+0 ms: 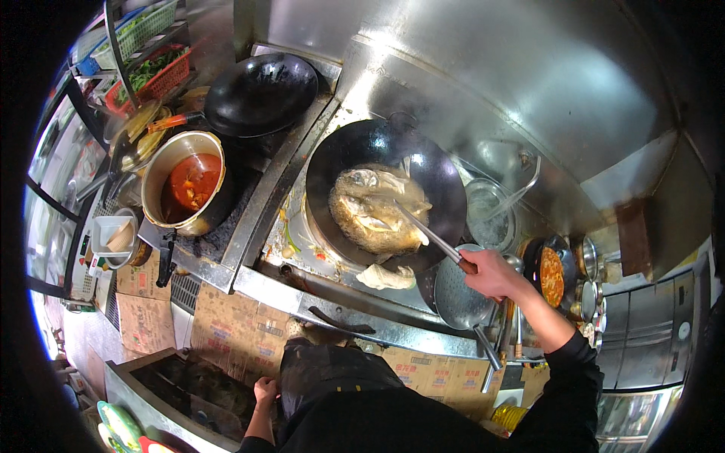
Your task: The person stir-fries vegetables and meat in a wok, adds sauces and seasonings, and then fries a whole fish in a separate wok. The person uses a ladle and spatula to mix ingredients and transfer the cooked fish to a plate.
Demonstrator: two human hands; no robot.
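A large black wok (436,170) stands on the range, with fish (368,212) in bubbling liquid inside it. My right hand (490,274) grips the wooden handle of a metal cooking utensil (425,229), whose far end reaches into the liquid beside the fish; that end is hidden. My left hand (266,389) hangs low at my side near my dark apron, fingers curled, with nothing visible in it. A folded pale cloth (386,277) lies against the wok's near rim. A perforated metal strainer (461,289) rests below my right wrist.
Left of the wok stand a pot of red broth (192,184) and an empty black wok (260,93). At the right are a metal basin of water (490,212), a water spout (529,181) and a pan of red food (551,277). The range's metal edge (396,328) runs before me.
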